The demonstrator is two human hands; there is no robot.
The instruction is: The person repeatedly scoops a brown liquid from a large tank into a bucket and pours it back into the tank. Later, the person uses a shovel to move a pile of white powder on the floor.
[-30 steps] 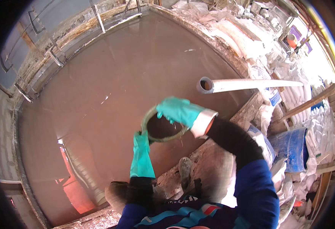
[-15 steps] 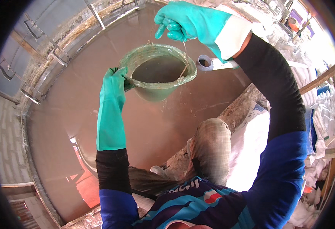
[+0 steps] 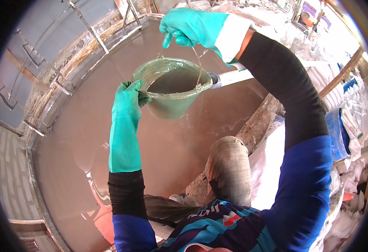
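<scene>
A green bucket [image 3: 173, 105] with murky liquid inside hangs over a wide tank of brown water [image 3: 167, 147]. My left hand [image 3: 129, 96], in a long green rubber glove, grips the bucket's left rim. Above the bucket, my right hand [image 3: 188, 31], in a matching glove with a white turned-back cuff, is closed around the top of the thin wire handle [image 3: 200, 67]. The handle runs down from that fist to the right side of the rim. Thin drips fall beneath the bucket, whose mouth tilts slightly toward me.
A pale pipe [image 3: 232, 78] ends just right of the bucket. The tank's rough concrete edge [image 3: 257, 111] passes beside my bent knee [image 3: 230, 168]. Farther right stand a blue barrel [image 3: 336, 134] and piled white sacks. Bent metal brackets [image 3: 60, 84] line the left wall.
The view has shifted, moving the tank wall and pipe in the picture. My right hand appears slightly lower and farther left; the bucket sits a little lower. Both hands keep their hold.
</scene>
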